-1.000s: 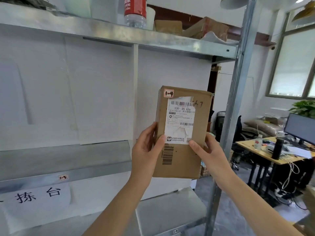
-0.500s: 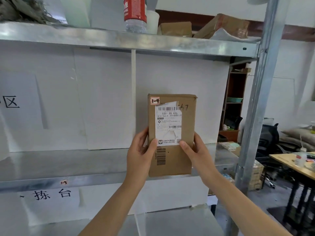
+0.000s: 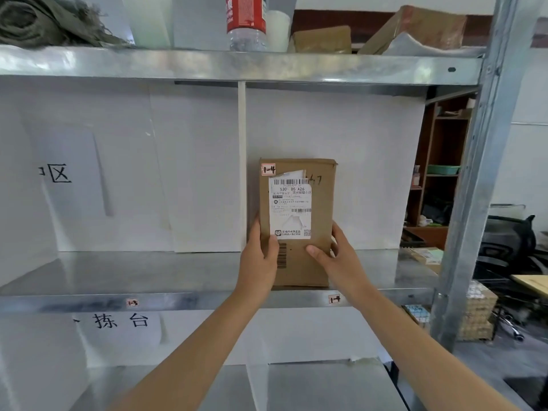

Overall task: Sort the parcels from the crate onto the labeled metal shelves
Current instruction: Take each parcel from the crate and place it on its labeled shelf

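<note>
A dark wooden bookcase (image 3: 439, 173) stands beside a white wall (image 3: 526, 137). Right of it are a black office chair (image 3: 510, 241) and a pale desk corner (image 3: 530, 284), with grey floor (image 3: 489, 363) below.

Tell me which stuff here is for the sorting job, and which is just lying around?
For the job:
parcel with its 1-4 sticker
left hand and right hand, both holding it
middle shelf with its 1-4 tag

Just lying about:
water bottle, green cloth and brown packets on the top shelf
office chair
</note>
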Tool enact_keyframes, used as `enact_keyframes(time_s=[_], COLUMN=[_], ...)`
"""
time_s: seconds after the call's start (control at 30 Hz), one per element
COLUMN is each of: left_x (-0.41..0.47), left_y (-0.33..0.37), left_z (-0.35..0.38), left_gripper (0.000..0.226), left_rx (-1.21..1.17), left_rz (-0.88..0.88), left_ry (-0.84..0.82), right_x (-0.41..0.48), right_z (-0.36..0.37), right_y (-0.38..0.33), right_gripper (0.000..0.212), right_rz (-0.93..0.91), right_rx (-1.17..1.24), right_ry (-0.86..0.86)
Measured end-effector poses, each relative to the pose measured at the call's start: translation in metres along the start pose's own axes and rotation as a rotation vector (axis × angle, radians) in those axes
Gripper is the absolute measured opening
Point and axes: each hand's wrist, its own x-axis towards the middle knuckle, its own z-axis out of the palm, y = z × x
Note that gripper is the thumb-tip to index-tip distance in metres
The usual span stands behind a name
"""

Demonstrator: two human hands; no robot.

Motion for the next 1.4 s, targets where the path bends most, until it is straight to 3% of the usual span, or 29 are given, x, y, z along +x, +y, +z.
enact_keyframes(time_s=[0.13, 0.3, 0.43, 0.63, 0.8, 0.97, 1.13, 1.27, 1.4], left_x=[-0.006, -0.035, -0.052, -0.065, -0.085, -0.095, -0.099, -0.114, -0.149], left_y=[0.001, -0.020, -0.036, -0.024, 0.003, 0.014, 0.018, 0.033, 0.078], left_z=[-0.002, 0.004, 0.004, -0.004, -0.013, -0.027, -0.016, 0.007, 0.040], left_gripper=[0.052, 0.057, 0.064, 0.051, 0.039, 0.035, 0.048, 0.050, 0.047], left_rx=[0.051, 0.074, 0.135, 0.042, 0.124, 0.369, 0.562, 0.593, 0.567], left_rz=[-0.053, -0.181, -0.201, -0.144, 0.054, 0.326, 0.420, 0.538, 0.766], left_ry=[-0.042, -0.106, -0.141, -0.090, -0.134, -0.403, -0.583, -0.648, -0.716], right_x=[-0.003, -0.024, -0.031, -0.049, -0.070, -0.104, -0.154, -0.201, -0.246], right_z=[0.001, 0.012, 0.018, 0.012, 0.000, -0.008, -0.025, -0.049, -0.073], right_y=[0.006, 0.019, 0.026, 0.022, 0.000, -0.027, -0.062, -0.091, -0.119], right_gripper=[0.065, 0.038, 0.042, 0.051, 0.061, 0.060, 0.055, 0.061, 0.063], right_rz=[0.024, 0.100, 0.126, 0.225, 0.303, 0.390, 0.348, 0.419, 0.518], right_rx=[-0.012, -0.020, -0.062, -0.166, -0.406, -0.721, -1.002, -1.160, -1.242], right_ry=[0.029, 0.061, 0.152, 0.153, 0.132, 0.061, 0.051, 0.063, 0.134])
